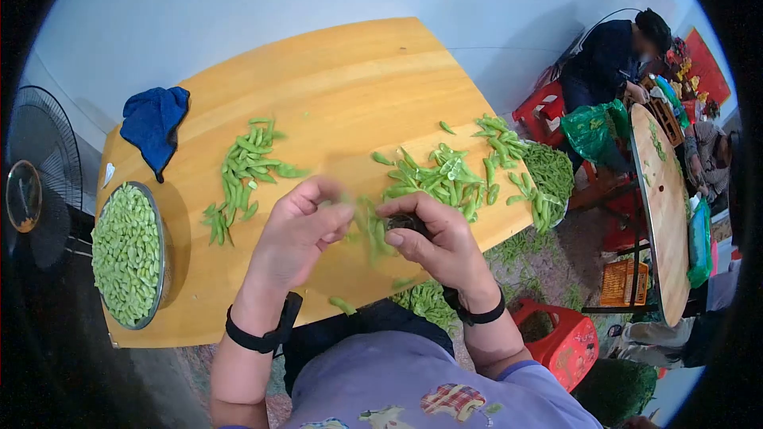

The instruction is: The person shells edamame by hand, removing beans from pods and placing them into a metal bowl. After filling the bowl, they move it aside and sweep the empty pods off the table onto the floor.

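Observation:
My left hand (306, 226) is raised over the wooden table (318, 79), its thumb and fingers curled together. Motion smears its fingertips, and I cannot make out what is in them. Facing it, my right hand (441, 242) is closed around a small dark round tool (404, 224) between thumb and forefinger. Blurred green pods (372, 230) show between the two hands. Beyond the right hand lies a pile of edamame pods (441, 175). A smaller group of pods (238, 171) is spread out on the left.
A metal bowl (164, 258) full of green beans stands at the table's left edge. Behind it are a blue cloth (155, 127) and a fan (48, 143). A red stool (560, 342) stands at right; a person (604, 59) sits by another table (660, 214).

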